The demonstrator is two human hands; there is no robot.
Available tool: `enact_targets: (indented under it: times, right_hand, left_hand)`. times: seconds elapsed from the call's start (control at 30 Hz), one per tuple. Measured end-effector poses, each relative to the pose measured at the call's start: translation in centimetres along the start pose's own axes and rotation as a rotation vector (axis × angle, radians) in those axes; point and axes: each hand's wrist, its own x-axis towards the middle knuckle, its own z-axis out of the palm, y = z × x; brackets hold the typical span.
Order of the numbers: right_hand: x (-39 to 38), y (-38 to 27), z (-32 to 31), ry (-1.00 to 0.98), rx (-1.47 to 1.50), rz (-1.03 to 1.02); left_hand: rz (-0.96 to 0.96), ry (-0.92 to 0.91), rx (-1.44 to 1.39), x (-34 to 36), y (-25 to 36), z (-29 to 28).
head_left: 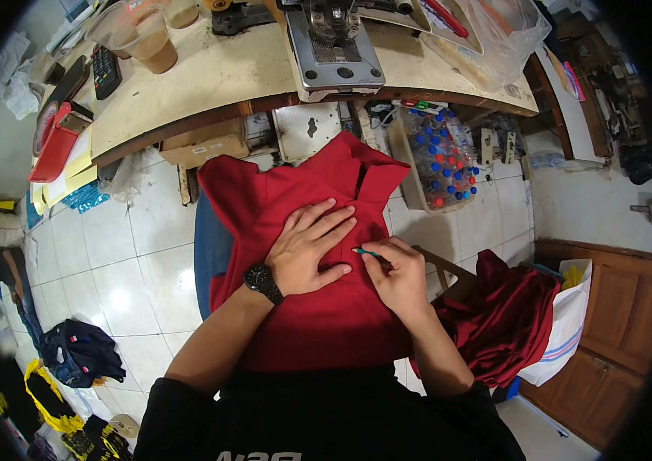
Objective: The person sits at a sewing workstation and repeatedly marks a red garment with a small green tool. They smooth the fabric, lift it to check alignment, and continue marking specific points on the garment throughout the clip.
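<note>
A red shirt (303, 180) with a collar and short sleeves is spread over my lap, on top of a rounded blue surface (211, 250). My left hand (307, 250) lies flat on the cloth, fingers spread, with a black watch on its wrist. Just to its right, my right hand (395, 273) pinches a small, thin green tool (366, 252) whose tip meets the shirt below the collar opening. Most of that tool is hidden in my fingers, so its exact kind cannot be made out.
A sewing machine (334, 58) stands on the wooden table (218, 100) ahead. Cups (153, 50) and a remote control (105, 71) are at its left. Beneath it sits a bin of capped bottles (435, 165). More red cloth (495, 319) is piled at my right by a white sack (568, 330).
</note>
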Motion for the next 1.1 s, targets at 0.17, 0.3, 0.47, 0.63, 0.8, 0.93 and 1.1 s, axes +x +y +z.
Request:
enact_targets:
  times: [0.17,0.3,0.47,0.63,0.8,0.93,1.1]
  right_hand:
    - [-0.1,-0.3,0.4,0.011,-0.125,-0.081]
    - [-0.3,-0.7,0.6,-0.007,-0.238,-0.151]
    - [0.6,-1.3,0.6,-0.110,-0.440,-0.270]
    - [1.9,-2.6,2.2,-0.247,-0.812,-0.259]
    - [3.3,-3.0,1.3,-0.310,-0.708,-0.054]
    - [4.5,-2.3,-1.2,-0.206,-0.360,0.046]
    - [5.4,-0.5,0.3,0.028,-0.214,-0.078]
  left_hand:
    - [0.001,0.000,0.003,0.0,-0.1,0.0]
    - [-0.003,-0.001,0.009,0.0,0.1,-0.1]
    - [-0.015,-0.001,-0.003,0.1,0.2,0.1]
    - [-0.022,-0.017,0.019,0.2,0.1,0.1]
    - [-0.021,-0.013,0.018,0.1,0.1,0.0]
    - [-0.004,0.020,0.023,-0.2,0.0,0.1]
    - [-0.004,0.039,0.017,-0.1,0.1,0.2]
